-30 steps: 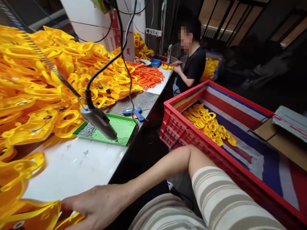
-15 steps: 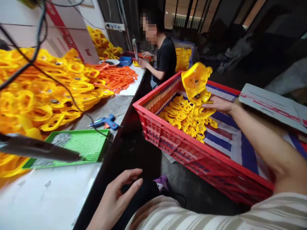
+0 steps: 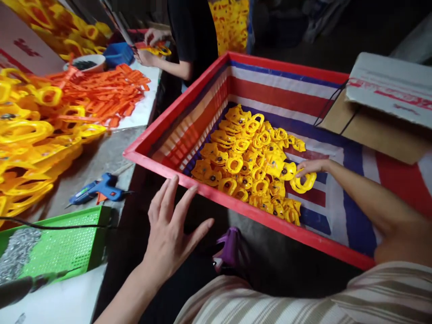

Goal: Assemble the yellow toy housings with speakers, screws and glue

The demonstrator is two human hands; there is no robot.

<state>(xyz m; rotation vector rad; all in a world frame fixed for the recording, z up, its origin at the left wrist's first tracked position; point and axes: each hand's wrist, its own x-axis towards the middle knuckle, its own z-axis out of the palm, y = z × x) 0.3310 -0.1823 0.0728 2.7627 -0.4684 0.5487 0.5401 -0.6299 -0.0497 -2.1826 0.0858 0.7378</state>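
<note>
In the head view my right hand reaches down inside a large red plastic crate. Its fingers close on a yellow plastic part with an oval ring end, at the right edge of a layer of similar yellow parts. Those parts lie in overlapping rows on the crate's striped lining. My left hand is empty, palm down with fingers spread. Its fingertips are at the crate's near rim; whether they touch it I cannot tell.
At left, the table holds piled yellow parts, orange strips, a blue glue gun and a green tray of small metal pieces. A cardboard box sits over the crate's right side. A co-worker works beyond the table.
My right hand has lowered the yellow part from above the crate onto the layer inside. My left hand has moved up to the crate's rim, fingers spreading. The view has tilted down.
</note>
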